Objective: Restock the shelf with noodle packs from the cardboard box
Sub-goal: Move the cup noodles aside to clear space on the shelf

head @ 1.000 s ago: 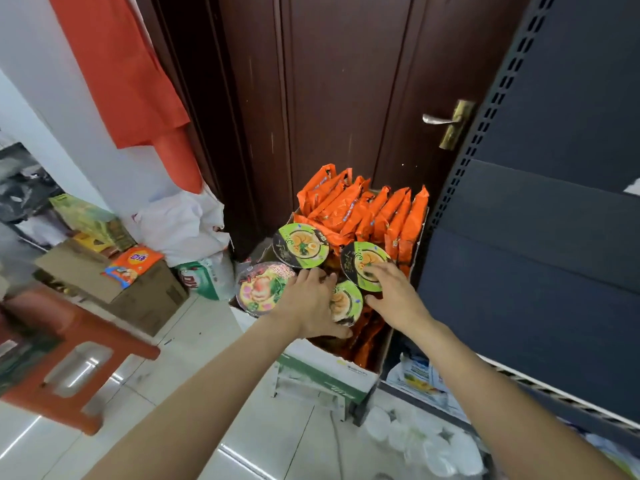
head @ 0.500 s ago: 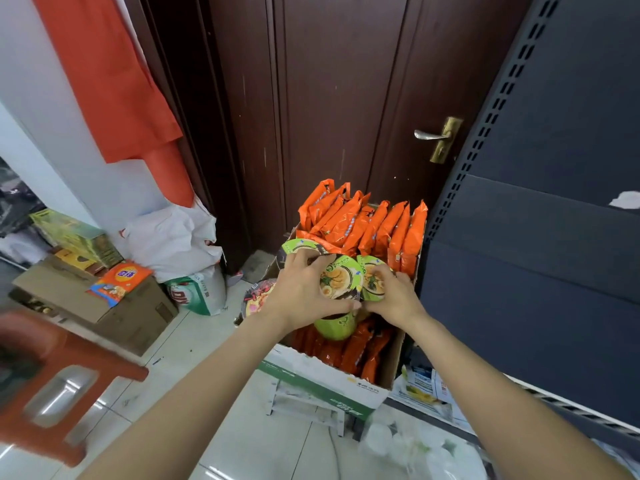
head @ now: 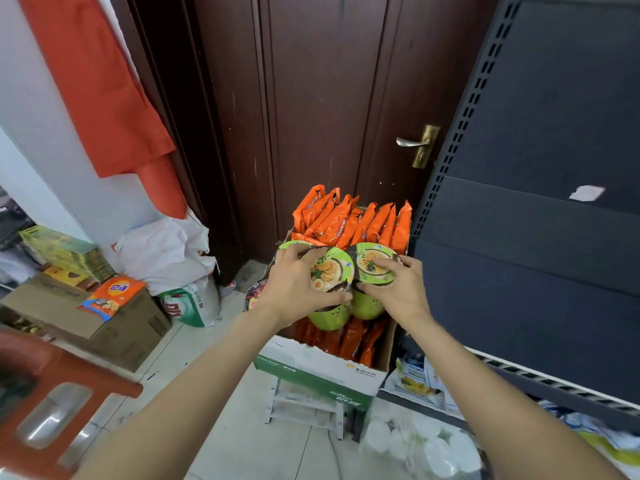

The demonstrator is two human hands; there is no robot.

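Note:
A cardboard box (head: pixel 322 367) stands on a small white stool, full of upright orange noodle packs (head: pixel 349 221). My left hand (head: pixel 298 289) grips a green noodle cup (head: pixel 329 271) by its lid and side, lifted above the box. Beside it, my right hand (head: pixel 398 289) holds a second green noodle cup (head: pixel 374 265), the two cups touching. Another green lid (head: pixel 289 244) peeks out behind my left hand, and a dark cup lid (head: pixel 254 294) shows below my left wrist. The dark shelf unit (head: pixel 536 237) rises on the right.
A dark wooden door (head: pixel 311 116) with a brass handle (head: pixel 420 145) stands behind the box. On the left floor sit a brown carton (head: pixel 104 334) with an orange packet, white bags (head: pixel 169 251) and a red stool (head: pixel 52 403). White items (head: pixel 426 441) lie under the lowest shelf.
Both hands closed on green noodle cups that lay on the packs and raised them out of the box, bringing them together. The view shifted slightly upward.

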